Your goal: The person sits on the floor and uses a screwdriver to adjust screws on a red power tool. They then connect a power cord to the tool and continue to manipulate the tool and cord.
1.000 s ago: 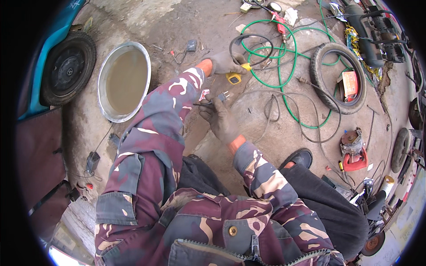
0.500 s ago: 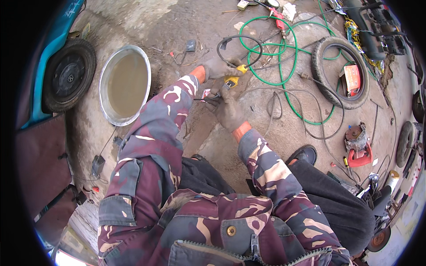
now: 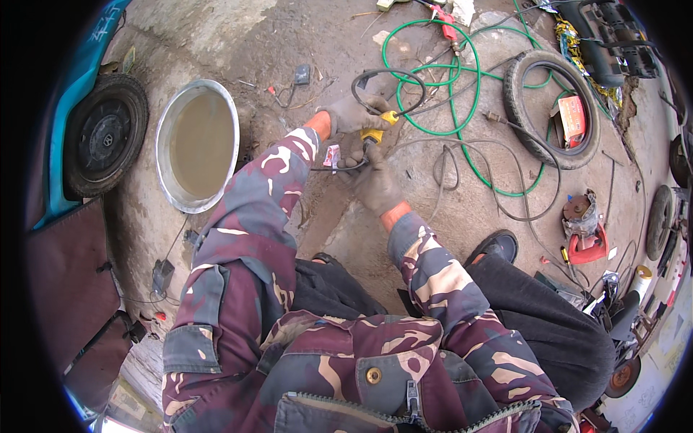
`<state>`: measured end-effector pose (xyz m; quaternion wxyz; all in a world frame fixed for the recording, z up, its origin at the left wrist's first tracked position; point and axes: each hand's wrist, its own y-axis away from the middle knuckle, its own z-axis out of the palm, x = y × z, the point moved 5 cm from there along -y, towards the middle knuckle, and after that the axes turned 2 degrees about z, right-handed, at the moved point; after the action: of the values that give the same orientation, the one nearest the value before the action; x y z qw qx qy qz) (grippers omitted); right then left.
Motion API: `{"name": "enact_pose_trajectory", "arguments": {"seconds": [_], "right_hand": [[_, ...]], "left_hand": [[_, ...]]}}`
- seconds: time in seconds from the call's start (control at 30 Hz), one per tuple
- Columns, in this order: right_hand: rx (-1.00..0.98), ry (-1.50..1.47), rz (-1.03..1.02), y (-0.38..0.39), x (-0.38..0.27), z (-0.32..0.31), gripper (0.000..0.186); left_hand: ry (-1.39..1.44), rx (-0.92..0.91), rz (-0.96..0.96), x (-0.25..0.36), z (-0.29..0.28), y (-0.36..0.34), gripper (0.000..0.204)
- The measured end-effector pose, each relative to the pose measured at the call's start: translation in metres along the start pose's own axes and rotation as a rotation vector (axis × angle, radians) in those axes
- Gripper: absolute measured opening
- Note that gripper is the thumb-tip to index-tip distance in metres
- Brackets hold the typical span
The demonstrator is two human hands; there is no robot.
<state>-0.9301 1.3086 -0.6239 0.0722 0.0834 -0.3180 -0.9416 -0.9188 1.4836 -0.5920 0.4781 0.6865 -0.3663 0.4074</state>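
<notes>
My left hand (image 3: 356, 117), in a grey work glove, is closed around a yellow cord socket (image 3: 372, 136). Its yellow neck (image 3: 390, 117) shows beyond my fingers, and a thick black cable (image 3: 390, 71) loops from there. Just below, my gloved right hand (image 3: 378, 183) pinches a dark plug (image 3: 369, 146), mostly covered by my fingers. The plug's front meets the socket; how deep its prongs sit is hidden. From my right hand a thin black cord (image 3: 325, 169) trails left, passing a small red-and-white wrapper (image 3: 332, 156).
A metal basin of murky water (image 3: 161, 144) stands left, near a wheel (image 3: 108, 137). A green hose (image 3: 476, 86) coils ahead. To the right lie a tire (image 3: 516, 94) around a red box (image 3: 572, 120), and a red angle grinder (image 3: 588, 245). Cords (image 3: 520, 216) cross the floor.
The plug has come up against the yellow socket; a gap with metal prongs showed between them before. Both hands keep their holds. The view has shifted slightly.
</notes>
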Motion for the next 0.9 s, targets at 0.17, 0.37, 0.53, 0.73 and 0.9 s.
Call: {"name": "enact_pose_trajectory", "arguments": {"seconds": [0.17,0.37,0.53,0.73,0.9], "right_hand": [[0.019,-0.017,-0.027,-0.003,-0.002,-0.005,0.026],[0.002,-0.041,-0.05,-0.001,-0.002,-0.011,0.025],[-0.053,-0.003,-0.094,-0.001,-0.005,-0.016,0.029],[0.078,0.141,-0.09,0.01,-0.01,-0.019,0.036],[0.136,0.152,-0.1,0.017,-0.011,-0.016,0.037]], "left_hand": [[-0.093,0.001,-0.013,-0.005,0.006,-0.007,0.04],[0.054,0.031,-0.026,0.002,0.018,-0.005,0.038],[-0.169,0.022,-0.038,0.012,0.023,0.0,0.037],[0.107,0.039,0.02,0.012,0.028,0.001,0.039],[0.061,0.022,0.01,0.015,0.029,0.003,0.041]]}}
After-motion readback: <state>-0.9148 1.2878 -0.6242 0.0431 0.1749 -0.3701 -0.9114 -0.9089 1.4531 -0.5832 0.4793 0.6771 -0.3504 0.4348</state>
